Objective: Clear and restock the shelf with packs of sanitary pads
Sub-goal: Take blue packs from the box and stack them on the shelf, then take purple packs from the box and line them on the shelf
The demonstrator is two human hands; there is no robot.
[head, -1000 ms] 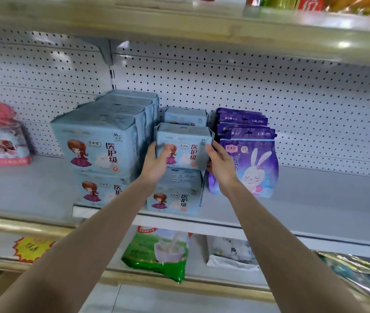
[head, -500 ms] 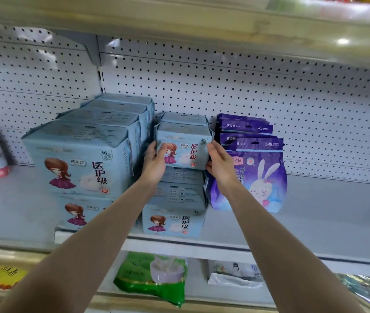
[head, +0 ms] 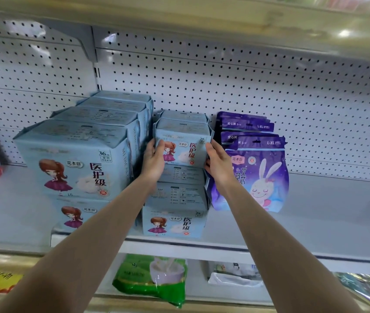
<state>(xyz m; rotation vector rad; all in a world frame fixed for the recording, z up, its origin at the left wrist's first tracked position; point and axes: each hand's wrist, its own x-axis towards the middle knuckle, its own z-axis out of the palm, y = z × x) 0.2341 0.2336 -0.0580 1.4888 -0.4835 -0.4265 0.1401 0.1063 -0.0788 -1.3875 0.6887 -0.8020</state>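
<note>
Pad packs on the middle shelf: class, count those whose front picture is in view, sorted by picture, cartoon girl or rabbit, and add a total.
Girl packs: 4
Rabbit packs: 1
Total: 5

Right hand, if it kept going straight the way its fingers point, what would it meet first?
Its grip is on the top small blue pack; straight on, the right hand would probably brush the rear purple pouches beside it before the pegboard wall, though depth is unclear.
</note>
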